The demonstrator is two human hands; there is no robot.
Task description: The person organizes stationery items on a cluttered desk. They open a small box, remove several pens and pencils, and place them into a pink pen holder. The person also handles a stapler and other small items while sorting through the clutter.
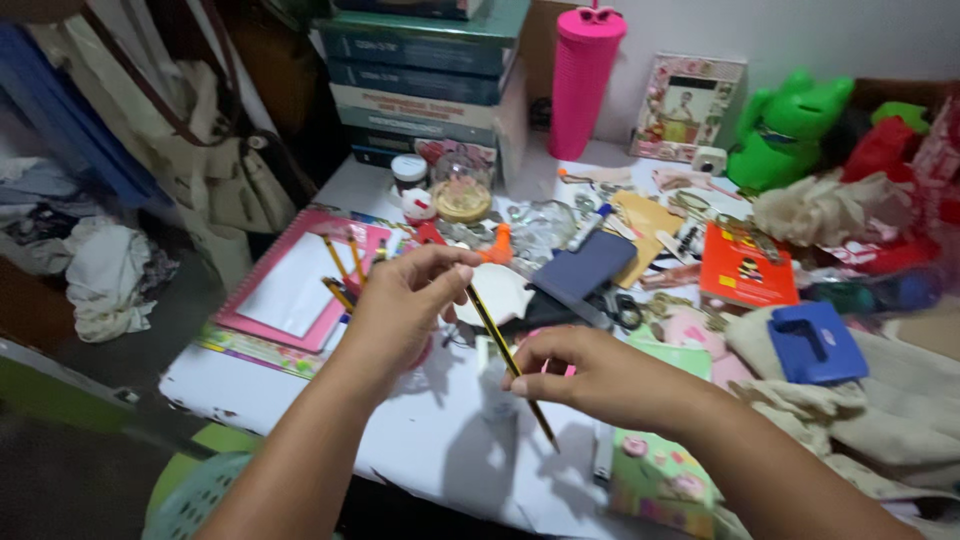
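Over a cluttered white table (250, 385), both my hands hold one yellow-and-black pencil (492, 330). My left hand (400, 305) pinches its upper end near the eraser. My right hand (590, 372) grips the shaft lower down, with the sharpened tip pointing down toward the table. Two or three more pencils (340, 270) lie on a pink spiral notebook (290, 290) just left of my left hand.
A stack of books (420, 80) and a tall pink tumbler (582, 80) stand at the back. A picture frame (685, 108), green toy (785, 130), orange booklet (745, 268), dark blue wallet (585, 265), scissors (620, 308), blue hole punch (815, 342) and cloths crowd the right side.
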